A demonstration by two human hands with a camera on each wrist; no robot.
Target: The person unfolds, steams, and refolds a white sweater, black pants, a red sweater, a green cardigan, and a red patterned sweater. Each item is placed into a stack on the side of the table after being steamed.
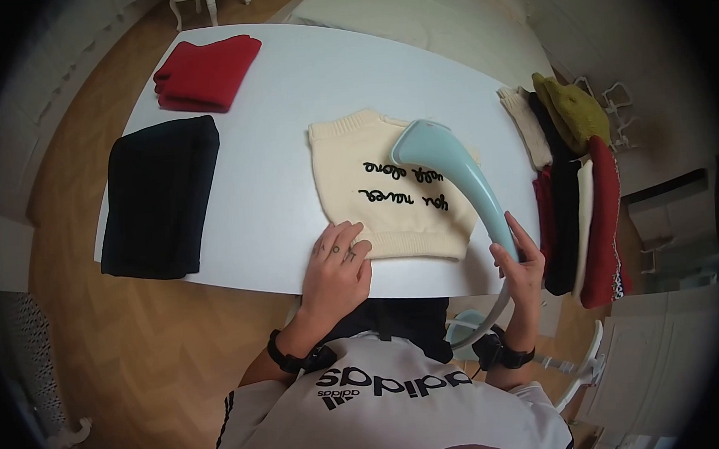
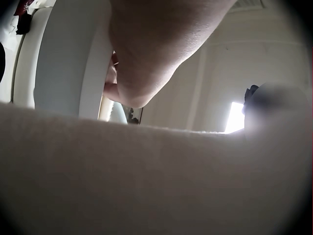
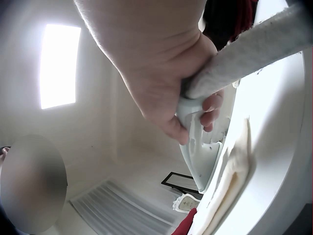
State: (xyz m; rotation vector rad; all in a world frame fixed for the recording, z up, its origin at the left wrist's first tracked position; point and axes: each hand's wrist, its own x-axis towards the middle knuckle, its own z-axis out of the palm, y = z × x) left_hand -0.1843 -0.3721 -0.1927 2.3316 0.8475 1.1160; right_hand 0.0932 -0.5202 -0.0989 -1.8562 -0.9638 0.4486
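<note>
A light-blue garment steamer (image 1: 445, 159) is in my right hand (image 1: 523, 271), gripped at the lower end of its handle. Its head lies over the upper right part of a cream knitted vest (image 1: 341, 177) with black lettering, which is spread on the white table (image 1: 267, 172). In the right wrist view, fingers wrap the steamer (image 3: 200, 156), and its grey hose (image 3: 244, 54) runs back past the palm. My left hand (image 1: 339, 262) rests at the vest's lower left hem, fingers bent slightly over it. The left wrist view hides most of that hand.
Folded red knitwear (image 1: 205, 74) and a folded black garment (image 1: 163, 198) lie on the table's left side. Along the right edge are several folded garments, with an olive one (image 1: 569, 112) and a red one (image 1: 604, 228) among them. A bed (image 1: 421, 10) stands beyond the table.
</note>
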